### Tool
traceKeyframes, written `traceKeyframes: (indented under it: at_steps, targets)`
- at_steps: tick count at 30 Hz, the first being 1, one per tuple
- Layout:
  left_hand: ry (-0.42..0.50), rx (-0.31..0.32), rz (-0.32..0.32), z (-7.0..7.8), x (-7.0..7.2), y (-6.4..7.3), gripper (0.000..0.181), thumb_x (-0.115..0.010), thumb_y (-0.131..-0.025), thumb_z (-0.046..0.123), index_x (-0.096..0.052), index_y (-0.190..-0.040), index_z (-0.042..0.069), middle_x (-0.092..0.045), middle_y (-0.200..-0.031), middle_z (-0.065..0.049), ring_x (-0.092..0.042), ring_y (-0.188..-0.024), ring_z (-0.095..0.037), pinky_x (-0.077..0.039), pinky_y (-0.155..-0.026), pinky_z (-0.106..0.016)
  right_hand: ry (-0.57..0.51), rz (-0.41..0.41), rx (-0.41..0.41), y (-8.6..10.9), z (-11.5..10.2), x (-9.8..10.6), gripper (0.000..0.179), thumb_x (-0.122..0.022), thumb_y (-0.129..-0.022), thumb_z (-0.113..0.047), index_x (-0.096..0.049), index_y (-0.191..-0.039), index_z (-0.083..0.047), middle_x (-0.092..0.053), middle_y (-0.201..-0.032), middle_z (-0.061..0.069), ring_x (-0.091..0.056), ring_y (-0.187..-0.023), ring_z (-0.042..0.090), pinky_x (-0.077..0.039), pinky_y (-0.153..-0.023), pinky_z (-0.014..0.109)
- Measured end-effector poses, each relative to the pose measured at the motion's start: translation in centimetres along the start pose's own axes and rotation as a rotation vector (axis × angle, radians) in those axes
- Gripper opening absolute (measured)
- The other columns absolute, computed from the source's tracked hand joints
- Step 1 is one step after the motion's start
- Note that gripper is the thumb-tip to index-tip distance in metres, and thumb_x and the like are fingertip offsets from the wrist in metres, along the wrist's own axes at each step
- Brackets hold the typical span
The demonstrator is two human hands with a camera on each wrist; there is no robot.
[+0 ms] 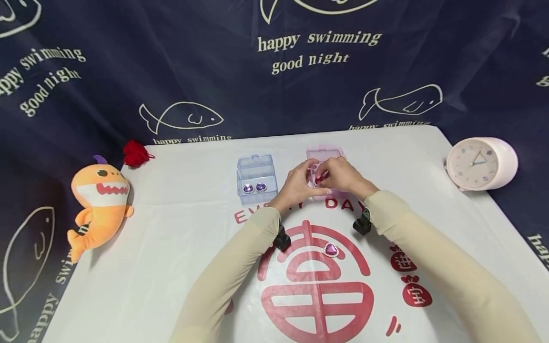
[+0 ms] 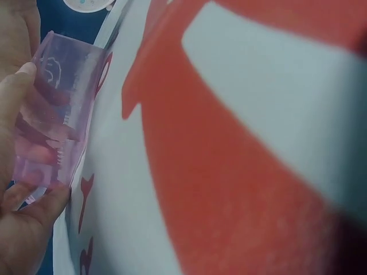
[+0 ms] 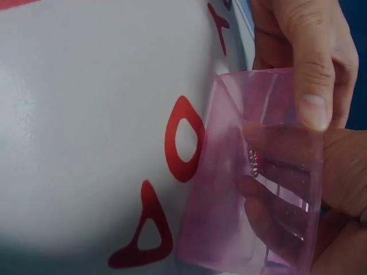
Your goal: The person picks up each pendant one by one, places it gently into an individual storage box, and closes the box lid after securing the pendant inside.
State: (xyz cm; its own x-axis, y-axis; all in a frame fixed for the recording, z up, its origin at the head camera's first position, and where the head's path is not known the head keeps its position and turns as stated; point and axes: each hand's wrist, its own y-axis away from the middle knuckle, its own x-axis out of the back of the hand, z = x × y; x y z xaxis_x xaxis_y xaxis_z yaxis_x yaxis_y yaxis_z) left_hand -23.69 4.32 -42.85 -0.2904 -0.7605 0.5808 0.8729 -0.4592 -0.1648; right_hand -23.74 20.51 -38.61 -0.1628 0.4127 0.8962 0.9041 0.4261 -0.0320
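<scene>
In the head view, my left hand grips the side of a translucent pink box whose lid stands raised. My right hand reaches into it and pinches a red gem, mostly covered by the fingers. Through the box wall in the right wrist view, the fingers and the beaded edge of the gem show. The left wrist view has the pink box with my left hand around its end. A purple-pink heart-shaped gem with a beaded rim lies on the table between my forearms.
Left of the hands stands an open blue translucent box holding two purple gems. An orange shark plush and a red pouch are at the left edge. At the right stands a pink clock. A printed white cloth covers the table.
</scene>
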Motion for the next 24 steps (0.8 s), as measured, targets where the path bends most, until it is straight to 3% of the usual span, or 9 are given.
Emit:
traceKeyframes:
  at_steps: [6,13,17,24]
  targets:
    - [0.005,-0.007,0.005,0.1,-0.1,0.0,0.079,-0.089,-0.067,0.031,-0.049,-0.133,0.014,-0.062,-0.104,-0.004,-0.057,-0.090,-0.018,-0.044,-0.074,-0.020,0.064,-0.032,-0.082,-0.3,-0.2,-0.3,0.014,-0.080,-0.068,-0.007,-0.074,-0.081,-0.007,-0.073,-0.081,0.008,-0.064,-0.079,0.027,-0.052,-0.069,0.044]
    - [0.014,0.006,0.011,0.0,-0.2,0.0,0.078,-0.090,-0.067,0.031,-0.050,-0.132,0.016,-0.060,-0.099,-0.003,-0.057,-0.088,-0.019,-0.043,-0.071,-0.020,0.069,-0.037,-0.094,-0.3,-0.4,-0.2,0.017,-0.082,-0.068,-0.009,-0.075,-0.083,-0.008,-0.074,-0.083,0.008,-0.065,-0.079,0.027,-0.052,-0.068,0.044]
    - [0.015,0.013,0.013,-0.1,-0.5,0.0,0.080,-0.090,-0.066,0.032,-0.049,-0.133,0.015,-0.060,-0.100,-0.003,-0.057,-0.087,-0.020,-0.042,-0.069,-0.019,0.038,-0.026,-0.056,0.4,-0.3,0.2,0.016,-0.079,-0.071,-0.005,-0.075,-0.087,-0.005,-0.075,-0.086,0.009,-0.065,-0.082,0.026,-0.053,-0.075,0.043]
    - [-0.002,0.039,0.006,-0.1,-0.2,-0.1,0.082,-0.089,-0.067,0.031,-0.047,-0.136,0.016,-0.059,-0.111,-0.003,-0.055,-0.091,-0.019,-0.042,-0.071,-0.020,-0.028,0.068,0.028,2.7,-0.9,2.4,0.018,-0.072,-0.079,-0.007,-0.073,-0.097,-0.001,-0.074,-0.093,0.014,-0.066,-0.074,0.023,-0.052,-0.069,0.038]
